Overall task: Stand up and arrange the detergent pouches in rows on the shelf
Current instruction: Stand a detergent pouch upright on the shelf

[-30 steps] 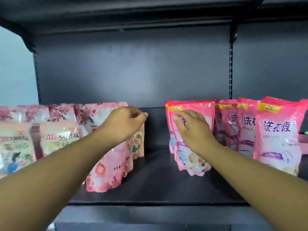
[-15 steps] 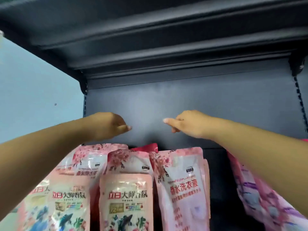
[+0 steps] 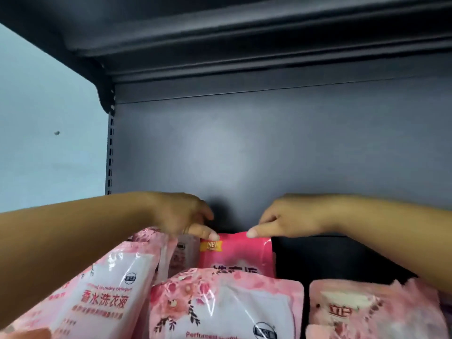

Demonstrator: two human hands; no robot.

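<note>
Both hands pinch the top seam of the bright pink pouch [image 3: 236,253]: left hand [image 3: 182,216] at its left corner, right hand [image 3: 287,217] at its right. Half a second ago they hovered empty; now they have dropped onto this back-row pouch, upright behind the pale front pouches [image 3: 225,304], probably to straighten it.

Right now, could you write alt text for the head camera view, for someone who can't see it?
Two bare hands, left hand and right hand, pinch the top edge of a bright pink detergent pouch at the back of a dark metal shelf. Paler floral pouches crowd the foreground.
</note>
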